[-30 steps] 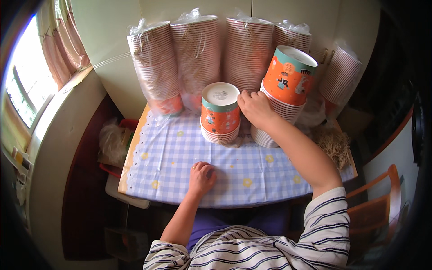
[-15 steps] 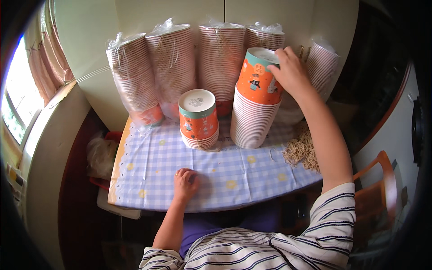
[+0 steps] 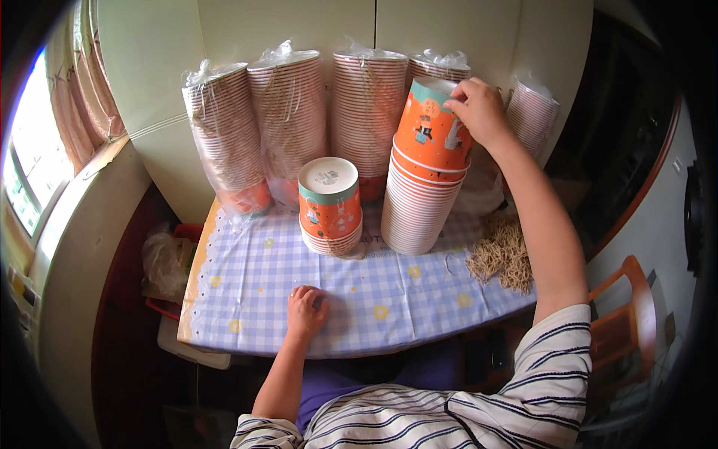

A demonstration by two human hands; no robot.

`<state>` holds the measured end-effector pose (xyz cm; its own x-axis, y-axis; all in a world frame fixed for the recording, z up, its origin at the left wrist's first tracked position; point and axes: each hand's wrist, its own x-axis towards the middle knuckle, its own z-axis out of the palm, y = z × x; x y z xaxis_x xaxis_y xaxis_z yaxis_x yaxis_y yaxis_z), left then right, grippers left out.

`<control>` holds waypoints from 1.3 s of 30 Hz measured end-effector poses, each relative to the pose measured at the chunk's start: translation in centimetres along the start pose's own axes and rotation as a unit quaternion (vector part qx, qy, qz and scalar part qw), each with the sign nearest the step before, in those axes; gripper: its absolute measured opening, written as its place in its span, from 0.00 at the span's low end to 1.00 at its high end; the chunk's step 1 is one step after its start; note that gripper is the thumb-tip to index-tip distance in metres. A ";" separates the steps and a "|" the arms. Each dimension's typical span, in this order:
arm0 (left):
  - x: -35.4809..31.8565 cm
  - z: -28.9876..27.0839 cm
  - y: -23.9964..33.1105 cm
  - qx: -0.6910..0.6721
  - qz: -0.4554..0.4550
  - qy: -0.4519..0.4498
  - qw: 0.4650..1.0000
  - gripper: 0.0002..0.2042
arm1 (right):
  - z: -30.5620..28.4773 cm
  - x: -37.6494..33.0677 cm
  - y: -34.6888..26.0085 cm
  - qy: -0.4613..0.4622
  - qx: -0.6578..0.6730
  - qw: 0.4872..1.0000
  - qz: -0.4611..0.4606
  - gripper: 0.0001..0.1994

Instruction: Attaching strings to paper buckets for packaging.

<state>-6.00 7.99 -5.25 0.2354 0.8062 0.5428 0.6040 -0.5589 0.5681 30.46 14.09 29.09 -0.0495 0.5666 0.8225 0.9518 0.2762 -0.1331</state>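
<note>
Atop the tall stack (image 3: 420, 213), right hand (image 3: 480, 111) pinches an orange cup (image 3: 428, 129); left hand (image 3: 307, 310), half-curled and seemingly empty, rests on tablecloth (image 3: 359, 322).

1. Window (image 3: 26, 146), left of the checked tablecloth (image 3: 247, 292): supplied the daylight; panes were burned out nearly to white.
2. Cabinet doors (image 3: 284, 22), behind the tablecloth: were softly lit, a muted cream.
3. Plastic bags (image 3: 283, 51), along the tablecloth's rear: carried thin glare streaks and pale highlights at the knots.
4. Left hand (image 3: 308, 313), on the tablecloth's near part: cast a faint, soft-edged shadow toward the tablecloth's right side.
5. Orange cup (image 3: 430, 123), above the tablecloth's right rear: appeared fairly sharp, pattern distinct.
6. Areas beneath and far right of the tablecloth: sank to near-black.
7. Fisheye distortion: bowed the tablecloth's front edge; dark vignetting ringed the view.
</note>
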 end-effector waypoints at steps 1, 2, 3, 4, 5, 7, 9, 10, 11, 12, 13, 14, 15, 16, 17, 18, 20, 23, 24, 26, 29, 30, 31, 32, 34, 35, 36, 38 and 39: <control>0.0 0.0 0.0 -0.001 0.000 0.000 1.000 0.06 | -0.6 0.4 -0.2 0.010 -0.010 1.000 0.000 0.09; 0.1 0.0 0.1 -0.002 0.000 0.001 1.000 0.06 | -1.4 0.8 -0.4 0.023 -0.010 1.000 -0.013 0.09; 0.2 0.1 0.2 -0.005 0.001 0.001 1.000 0.06 | -2.3 1.4 -0.5 0.037 -0.001 0.999 -0.023 0.09; 0.3 0.1 0.3 -0.007 0.004 0.000 1.000 0.06 | -3.4 1.8 -0.6 0.052 0.007 0.998 -0.032 0.09; 0.2 0.2 0.2 -0.007 0.000 -0.003 1.000 0.06 | -4.5 1.9 -1.0 0.059 0.001 0.998 -0.030 0.09; 0.3 0.3 0.2 -0.008 -0.001 -0.006 1.000 0.06 | -7.1 1.3 -2.1 0.113 0.017 0.993 -0.040 0.08; 0.1 0.1 0.1 -0.005 -0.005 -0.001 1.000 0.06 | -9.8 -0.2 -3.5 0.168 -0.018 0.985 -0.040 0.09; 0.0 0.0 0.0 -0.006 -0.005 0.000 1.000 0.06 | -11.2 -1.4 -4.3 0.205 -0.009 0.979 -0.015 0.10; 0.1 0.2 -0.1 -0.018 0.003 0.003 1.000 0.06 | -12.6 -2.8 -4.2 0.242 0.011 0.970 0.006 0.10; 0.0 0.2 -0.3 -0.028 0.008 0.006 1.000 0.07 | -13.6 -4.4 -3.2 0.258 0.105 0.960 0.037 0.11; -0.1 0.2 -0.4 -0.030 0.009 0.006 0.999 0.07 | -14.5 -6.4 -2.7 0.269 0.150 0.949 0.070 0.11; -0.3 0.0 -0.5 -0.036 0.003 0.019 0.999 0.07 | -14.9 -8.9 -2.1 0.269 0.155 0.944 0.117 0.09; -0.2 0.0 -0.4 -0.044 0.001 0.032 0.999 0.08 | -14.8 -11.4 -1.6 0.276 0.240 0.916 0.161 0.08; 0.0 0.1 -0.2 -0.049 0.005 0.031 0.998 0.08 | -14.2 -14.0 -1.1 0.282 0.322 0.880 0.204 0.08; 0.0 0.0 -0.2 -0.034 0.014 0.033 0.999 0.08 | -12.2 -16.3 -1.4 0.308 0.380 0.831 0.267 0.07; 0.1 -0.3 0.1 -0.021 0.026 0.035 0.999 0.08 | -10.1 -19.9 0.4 0.297 0.479 0.771 0.296 0.09; 1.4 -1.2 3.7 -0.089 -0.012 0.023 0.996 0.08 | -5.7 -26.0 0.8 0.266 0.546 0.679 0.414 0.08; 2.6 -1.7 7.2 -0.289 -0.130 -0.074 0.945 0.14 | 0.7 -33.5 -0.5 0.195 0.668 0.542 0.472 0.06; 2.7 -1.5 8.0 -0.380 -0.172 -0.109 0.902 0.17 | 2.0 -34.7 -2.0 0.177 0.691 0.506 0.485 0.05; 3.7 -1.4 10.6 -0.435 -0.184 -0.132 0.872 0.25 | 3.7 -36.4 -4.5 0.155 0.711 0.467 0.502 0.04; 4.9 -1.6 12.2 -0.435 -0.164 -0.098 0.880 0.26 | 5.5 -37.8 -7.1 0.095 0.739 0.395 0.538 0.05; 5.0 -1.1 11.6 -0.443 -0.161 -0.074 0.879 0.26 | 5.7 -38.2 -7.7 0.081 0.747 0.382 0.538 0.05; 5.3 -1.1 11.2 -0.439 -0.162 -0.053 0.882 0.23 | 5.9 -38.8 -7.7 0.050 0.751 0.389 0.531 0.08; 5.6 -1.6 10.7 -0.419 -0.177 -0.075 0.888 0.21 | 6.0 -39.1 -7.5 0.051 0.751 0.387 0.533 0.08; 6.1 -2.6 11.1 -0.394 -0.193 -0.086 0.895 0.16 | 5.9 -39.2 -7.4 -0.028 0.738 0.392 0.548 0.10; 6.1 -2.4 10.9 -0.394 -0.195 -0.087 0.894 0.16 | 5.6 -39.1 -7.6 -0.028 0.737 0.391 0.550 0.10; 6.1 -2.2 10.3 -0.356 -0.192 -0.108 0.908 0.15 | 5.2 -38.8 -7.7 -0.061 0.712 0.405 0.571 0.11; 6.1 -2.3 10.2 -0.310 -0.196 -0.124 0.922 0.14 | 4.6 -38.4 -7.1 -0.143 0.656 0.436 0.600 0.14; 6.1 -2.5 10.4 -0.300 -0.204 -0.118 0.924 0.14 | 4.4 -38.2 -6.2 -0.192 0.624 0.453 0.608 0.15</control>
<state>-0.16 6.67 5.48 0.2831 0.9540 0.0990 0.1639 -0.1498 0.9750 25.09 -5.90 -3.95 0.0050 0.9157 -0.4019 -0.5531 -0.3323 -0.7640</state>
